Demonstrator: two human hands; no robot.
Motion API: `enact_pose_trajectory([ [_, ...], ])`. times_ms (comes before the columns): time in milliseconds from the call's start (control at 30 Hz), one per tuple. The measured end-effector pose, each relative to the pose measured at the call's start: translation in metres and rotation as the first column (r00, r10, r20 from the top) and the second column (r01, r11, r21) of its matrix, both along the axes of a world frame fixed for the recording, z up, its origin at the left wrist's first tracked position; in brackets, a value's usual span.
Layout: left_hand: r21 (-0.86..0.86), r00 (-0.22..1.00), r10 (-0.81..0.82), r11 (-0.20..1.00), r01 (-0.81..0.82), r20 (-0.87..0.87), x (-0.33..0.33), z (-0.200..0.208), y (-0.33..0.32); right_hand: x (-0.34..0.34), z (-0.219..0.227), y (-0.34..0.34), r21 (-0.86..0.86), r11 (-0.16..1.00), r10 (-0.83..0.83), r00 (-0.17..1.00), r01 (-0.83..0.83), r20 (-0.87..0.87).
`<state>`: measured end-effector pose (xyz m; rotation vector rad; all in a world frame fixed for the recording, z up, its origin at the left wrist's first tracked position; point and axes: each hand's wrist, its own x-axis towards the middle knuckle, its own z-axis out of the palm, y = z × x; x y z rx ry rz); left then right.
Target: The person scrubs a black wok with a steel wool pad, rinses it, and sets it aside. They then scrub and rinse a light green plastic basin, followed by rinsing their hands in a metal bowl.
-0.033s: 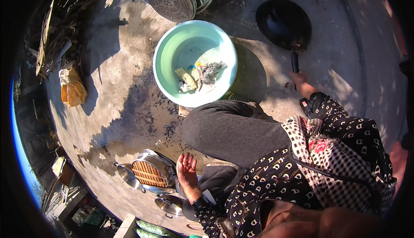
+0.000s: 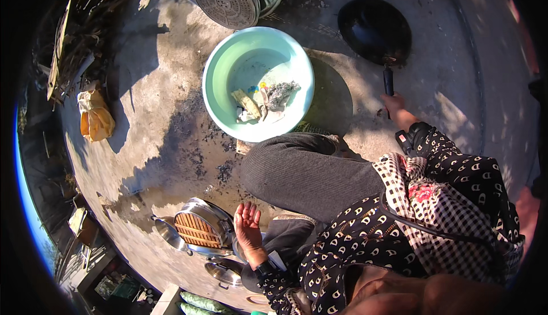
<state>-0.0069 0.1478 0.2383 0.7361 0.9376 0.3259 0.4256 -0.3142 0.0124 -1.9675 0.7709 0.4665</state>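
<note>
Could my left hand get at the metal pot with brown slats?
Probably yes: your left hand looks open and empty, the metal pot sits just beside it in view, and nothing visible stands between them.

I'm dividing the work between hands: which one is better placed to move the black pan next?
Probably the right hand: it grips the black pan by its handle. The left hand is open and palm up, near the metal pots, well away from the pan.

Two hands (image 2: 248, 227); one black pan (image 2: 374, 31); one mint-green basin (image 2: 217, 81); one slatted rack (image 2: 196, 230); one checked cloth (image 2: 471, 209).
</note>
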Motion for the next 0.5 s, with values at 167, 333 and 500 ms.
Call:
enact_pose_trajectory([
  [167, 0.009, 0.999, 0.033, 0.999, -0.033, -0.028, -0.001, -0.007, -0.001, 0.008, 0.039, 0.069, 0.315, 0.944, -0.081, 0.995, 0.096, -0.059],
  [333, -0.017, 0.999, 0.039, 0.999, -0.039, 0.023, -0.007, -0.017, 0.001, 0.035, 0.088, 0.135, 0.596, 0.794, -0.103, 0.993, 0.118, -0.058],
  [500, -0.058, 0.998, 0.056, 0.997, -0.055, 0.022, -0.012, -0.034, 0.0, 0.075, 0.106, 0.213, 0.729, 0.682, -0.018, 0.997, 0.062, -0.069],
])
